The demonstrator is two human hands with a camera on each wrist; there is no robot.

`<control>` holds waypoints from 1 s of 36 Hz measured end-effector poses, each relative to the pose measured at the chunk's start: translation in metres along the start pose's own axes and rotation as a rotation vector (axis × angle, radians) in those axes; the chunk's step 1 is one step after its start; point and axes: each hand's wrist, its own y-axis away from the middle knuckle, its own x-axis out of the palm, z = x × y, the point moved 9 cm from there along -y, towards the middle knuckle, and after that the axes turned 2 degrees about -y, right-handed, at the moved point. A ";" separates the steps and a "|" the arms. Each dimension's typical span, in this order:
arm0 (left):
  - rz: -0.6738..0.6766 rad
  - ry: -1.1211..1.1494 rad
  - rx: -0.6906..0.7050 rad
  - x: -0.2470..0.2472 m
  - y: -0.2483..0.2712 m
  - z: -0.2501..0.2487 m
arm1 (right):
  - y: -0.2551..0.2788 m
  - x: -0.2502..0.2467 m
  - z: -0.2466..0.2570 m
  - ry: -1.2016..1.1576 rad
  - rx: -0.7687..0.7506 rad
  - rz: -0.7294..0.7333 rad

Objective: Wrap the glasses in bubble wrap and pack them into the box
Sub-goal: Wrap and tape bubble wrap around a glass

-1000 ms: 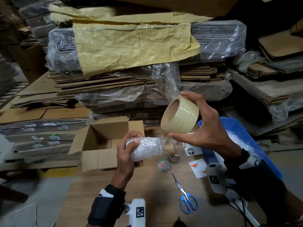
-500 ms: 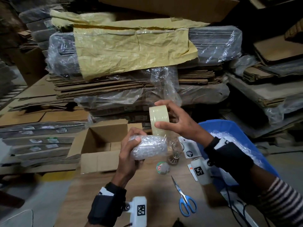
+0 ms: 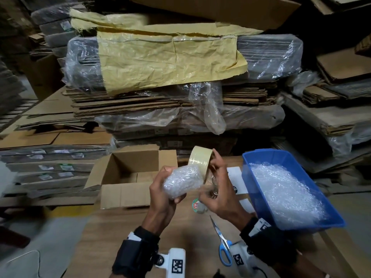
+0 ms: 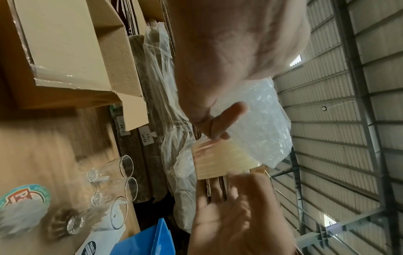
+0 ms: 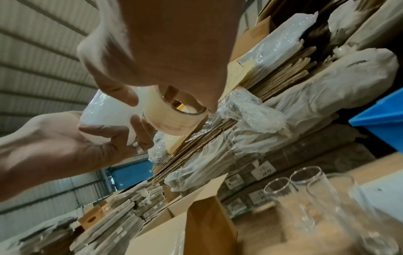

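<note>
The left hand (image 3: pixel 160 194) grips the wrapped glass (image 3: pixel 181 180) in the air so the bubble wrap stays tight. The right hand (image 3: pixel 217 189) holds the tape roll (image 3: pixel 199 160) right against the bundle, probably to stick the wrap down. The open box (image 3: pixel 128 171) waits just to the left. Three bare glasses (image 4: pixel 113 188) stand on the table (image 3: pixel 124 233) near the blue bin (image 3: pixel 259 157).

A packaging warehouse: plastic-wrapped stacks of flattened cartons (image 3: pixel 180 109), corrugated metal walls (image 4: pixel 340 103), labelled bundles (image 3: pixel 50 169).
</note>
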 end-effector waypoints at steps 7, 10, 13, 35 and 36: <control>-0.065 -0.032 -0.066 -0.001 0.002 0.011 | 0.017 0.004 -0.010 0.305 -0.001 -0.141; -0.115 -0.078 -0.079 -0.008 0.000 0.018 | 0.026 0.004 -0.016 0.362 0.034 -0.174; -0.169 -0.116 -0.081 -0.021 -0.004 0.027 | 0.032 0.014 -0.024 0.227 0.088 -0.025; -0.164 -0.717 0.340 -0.066 -0.013 0.053 | 0.092 0.024 -0.026 -0.334 0.483 -0.017; -0.134 -0.734 0.370 -0.063 -0.012 0.054 | 0.089 0.024 -0.020 -0.335 0.469 -0.019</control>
